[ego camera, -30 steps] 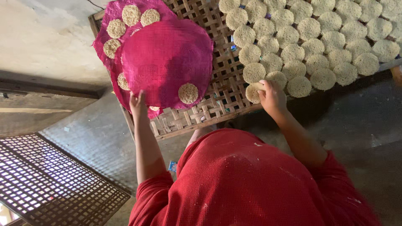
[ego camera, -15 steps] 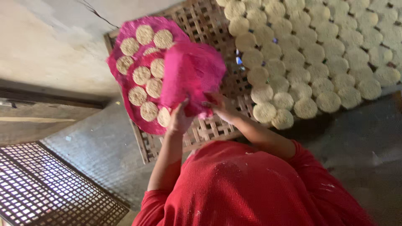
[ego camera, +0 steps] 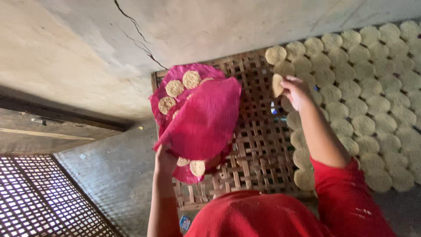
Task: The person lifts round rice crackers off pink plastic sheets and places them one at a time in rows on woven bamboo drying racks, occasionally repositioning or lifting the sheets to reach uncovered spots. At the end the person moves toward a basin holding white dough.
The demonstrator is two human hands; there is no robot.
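Observation:
My left hand (ego camera: pixel 165 159) grips the lower edge of a pink mesh cloth (ego camera: pixel 206 120) folded over on itself, with several pale round discs (ego camera: pixel 191 79) lying on it. My right hand (ego camera: pixel 296 91) is stretched out over a woven bamboo rack (ego camera: pixel 256 145) and pinches one round disc (ego camera: pixel 276 85) at the left end of the rows. Many similar discs (ego camera: pixel 364 105) lie in close rows across the right part of the rack. Red sleeves cover my upper arms.
A cracked concrete wall (ego camera: pixel 131 44) runs along the top. A second lattice rack (ego camera: pixel 39 202) lies at the lower left on the grey floor (ego camera: pixel 109 175). A wooden beam (ego camera: pixel 52 131) sits at the left edge.
My right hand left the pink cloth and reached up to the rows with one disc in it. My left hand kept hold of the cloth, which now lies more unfolded.

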